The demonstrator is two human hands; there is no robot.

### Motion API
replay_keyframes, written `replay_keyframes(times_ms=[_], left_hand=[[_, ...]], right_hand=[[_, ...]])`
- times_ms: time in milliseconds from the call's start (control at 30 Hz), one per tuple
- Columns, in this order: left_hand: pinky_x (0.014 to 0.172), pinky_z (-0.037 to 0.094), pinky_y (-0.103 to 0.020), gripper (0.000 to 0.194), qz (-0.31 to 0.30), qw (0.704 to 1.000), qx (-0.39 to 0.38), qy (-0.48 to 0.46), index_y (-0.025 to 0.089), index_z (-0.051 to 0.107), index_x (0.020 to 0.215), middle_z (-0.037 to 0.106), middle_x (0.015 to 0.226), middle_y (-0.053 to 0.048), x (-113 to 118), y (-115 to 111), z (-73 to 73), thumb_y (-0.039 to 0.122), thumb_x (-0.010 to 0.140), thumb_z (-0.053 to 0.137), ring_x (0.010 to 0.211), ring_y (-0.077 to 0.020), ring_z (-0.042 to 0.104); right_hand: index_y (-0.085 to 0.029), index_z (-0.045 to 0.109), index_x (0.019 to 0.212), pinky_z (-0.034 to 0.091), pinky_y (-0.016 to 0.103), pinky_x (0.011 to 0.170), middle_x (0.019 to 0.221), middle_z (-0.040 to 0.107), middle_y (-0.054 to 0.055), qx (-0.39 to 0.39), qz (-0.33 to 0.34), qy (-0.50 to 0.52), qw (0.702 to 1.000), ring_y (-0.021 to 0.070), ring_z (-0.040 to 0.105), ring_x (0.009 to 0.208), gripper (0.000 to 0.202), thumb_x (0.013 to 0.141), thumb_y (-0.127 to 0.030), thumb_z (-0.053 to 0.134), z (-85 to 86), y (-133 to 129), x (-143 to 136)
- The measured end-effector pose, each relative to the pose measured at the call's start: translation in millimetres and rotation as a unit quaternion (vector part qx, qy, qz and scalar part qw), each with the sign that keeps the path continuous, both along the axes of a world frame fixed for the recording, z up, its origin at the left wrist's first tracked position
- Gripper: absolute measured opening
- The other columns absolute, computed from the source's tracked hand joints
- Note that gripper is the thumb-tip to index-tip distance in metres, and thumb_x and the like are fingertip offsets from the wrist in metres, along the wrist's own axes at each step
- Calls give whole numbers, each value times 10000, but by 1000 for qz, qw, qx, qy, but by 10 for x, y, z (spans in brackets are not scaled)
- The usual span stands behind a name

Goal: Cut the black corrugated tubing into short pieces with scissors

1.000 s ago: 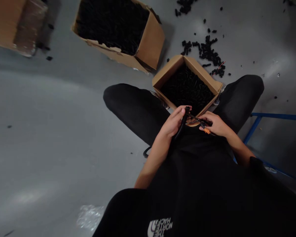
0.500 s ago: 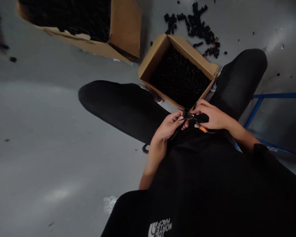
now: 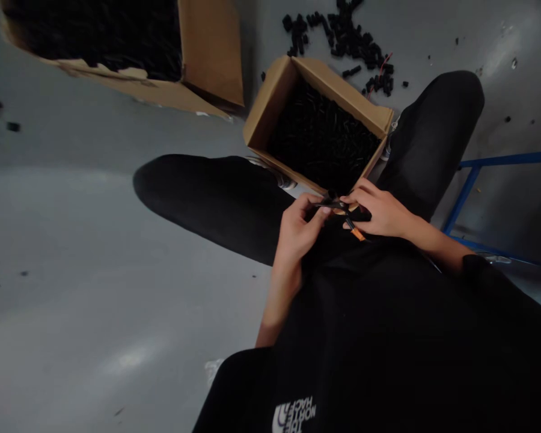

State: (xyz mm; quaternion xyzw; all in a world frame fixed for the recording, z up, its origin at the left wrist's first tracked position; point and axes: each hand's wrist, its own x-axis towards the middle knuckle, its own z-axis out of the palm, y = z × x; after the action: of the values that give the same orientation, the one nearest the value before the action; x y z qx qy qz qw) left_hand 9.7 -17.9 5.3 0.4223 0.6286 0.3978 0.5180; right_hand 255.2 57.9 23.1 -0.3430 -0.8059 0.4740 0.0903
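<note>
My left hand [image 3: 301, 225] is closed, thumb and fingers pinching a small black tube-like piece [image 3: 330, 195] over my lap. In my right hand [image 3: 379, 210] is a pair of dark scissors [image 3: 340, 205], with orange [image 3: 357, 233] on a handle. Their blades point left and lie against or just beside the black piece, at the left fingertips. Whether the blades touch it I cannot tell. Just beyond both hands is an open cardboard box [image 3: 270, 99], filled with many small black pieces [image 3: 322, 132].
A larger cardboard box [image 3: 211, 51] of black pieces stands at the upper left. Loose black pieces [image 3: 351, 36] lie piled on the grey floor beyond the near box, with a red strand [image 3: 383, 69] among them. A blue metal frame [image 3: 464, 198] stands at the right.
The scissor blades look closer together than before. Both hands remain near each other at the black piece. The whole view has shifted slightly.
</note>
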Motion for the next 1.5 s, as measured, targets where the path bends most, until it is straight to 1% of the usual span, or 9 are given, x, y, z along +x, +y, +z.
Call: replay_keyframes(times_ms=[100, 200, 367, 633, 800, 933, 1100, 1267, 1500], left_hand=[[811, 577, -327, 392, 40, 994, 21, 102, 226, 750, 944, 827, 944, -51, 3, -19, -59, 600, 926, 866, 855, -211, 743], [814, 567, -331, 271, 44, 986, 14, 159, 227, 726, 911, 823, 937, -42, 36, -51, -79, 476, 910, 832, 857, -216, 741], [802, 567, -329, 240, 22, 988, -20, 154, 232, 713, 930, 800, 903, -32, 101, -79, -92, 453, 905, 802, 827, -215, 729], [767, 539, -329, 228, 18, 976, -36, 214, 233, 695, 922, 771, 862, -20, 73, -90, -69, 438, 892, 790, 800, -219, 708], [799, 566, -345, 209, 43, 974, -16, 221, 235, 675, 884, 795, 903, -39, 195, -128, -84, 400, 885, 803, 851, -232, 735], [834, 567, -346, 216, 87, 972, 16, 217, 227, 712, 921, 788, 926, -36, 142, -146, -112, 405, 881, 827, 884, -224, 730], [732, 533, -301, 403, 117, 990, 2, 81, 226, 727, 927, 721, 846, -8, -33, -100, -91, 575, 876, 921, 750, -172, 653], [904, 619, -324, 417, 94, 980, -72, -157, 260, 759, 976, 771, 1060, -56, -91, 25, 28, 630, 885, 929, 970, -200, 728], [859, 705, -419, 399, 11, 976, -143, -166, 286, 708, 986, 795, 1196, -112, -25, 179, 44, 665, 912, 808, 1094, -292, 793]], right_hand=[[-204, 719, 1338, 669, 381, 864, 1297, 638, 105, -44, -25, 2, 999, 175, 715, 909, 418, 1056, -502, 795, -96, -84, -38], [-213, 702, 1346, 678, 406, 921, 1325, 628, 106, -82, -40, -5, 996, 194, 738, 978, 426, 1035, -480, 818, -134, -134, -63], [-192, 637, 1343, 678, 465, 1023, 1411, 606, 143, -138, -48, -15, 989, 253, 775, 1106, 484, 1009, -480, 838, -106, -127, -120], [-228, 658, 1316, 654, 453, 1004, 1324, 605, 96, -117, -25, -17, 993, 222, 729, 1025, 365, 1049, -431, 802, -156, -134, -85], [-225, 616, 1239, 622, 383, 920, 1334, 594, 92, -189, -72, 48, 978, 178, 688, 960, 432, 951, -416, 875, -170, -129, -144], [-218, 636, 1103, 576, 381, 914, 1147, 634, 51, -191, -100, 113, 970, 190, 635, 941, 409, 913, -453, 912, -281, -150, -150], [-216, 664, 1130, 553, 363, 867, 1128, 644, 40, -201, -107, 118, 967, 168, 588, 882, 409, 903, -443, 917, -392, -170, -63], [-213, 684, 1201, 563, 334, 769, 1239, 619, 62, -224, -59, 98, 968, 128, 573, 808, 422, 915, -442, 894, -366, -71, 48], [-250, 750, 1215, 587, 376, 887, 1199, 646, 55, -174, -3, 51, 983, 192, 646, 940, 351, 936, -409, 893, -132, 108, 102]])
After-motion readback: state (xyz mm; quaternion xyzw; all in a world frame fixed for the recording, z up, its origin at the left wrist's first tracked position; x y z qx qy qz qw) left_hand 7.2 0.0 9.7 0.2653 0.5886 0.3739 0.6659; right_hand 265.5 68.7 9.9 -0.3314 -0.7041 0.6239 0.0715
